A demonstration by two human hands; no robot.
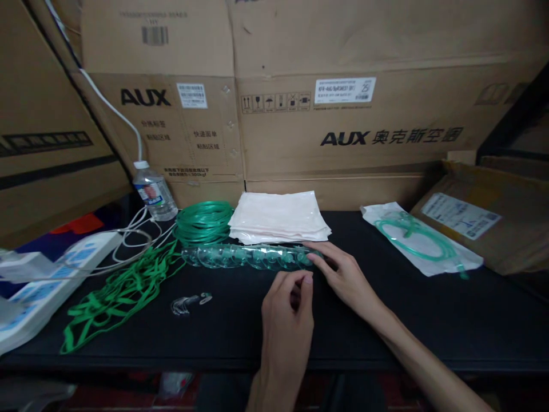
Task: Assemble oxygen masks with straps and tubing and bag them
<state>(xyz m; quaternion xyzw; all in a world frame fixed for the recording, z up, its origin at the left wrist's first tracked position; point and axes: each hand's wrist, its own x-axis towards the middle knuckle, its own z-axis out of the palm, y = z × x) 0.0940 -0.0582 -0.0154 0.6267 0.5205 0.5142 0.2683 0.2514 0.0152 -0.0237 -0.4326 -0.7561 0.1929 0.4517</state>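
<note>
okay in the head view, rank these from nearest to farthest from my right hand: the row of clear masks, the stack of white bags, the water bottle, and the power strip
1. Row of clear masks: right hand fingertips touch its right end.
2. Stack of white bags: just behind the masks.
3. Water bottle: back left.
4. Power strip: far left edge.

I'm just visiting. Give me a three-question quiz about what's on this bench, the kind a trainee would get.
1. True or false: the right hand touches the row of clear masks.
2. What lies left of the stack of white pouches? A) coil of green tubing B) scissors C) a red cup
3. What stands at the back left, by the white cable?

Key: 1 true, its fingertips rest on the row's right end, while the left hand is just in front. 2 A. 3 a water bottle.
</note>
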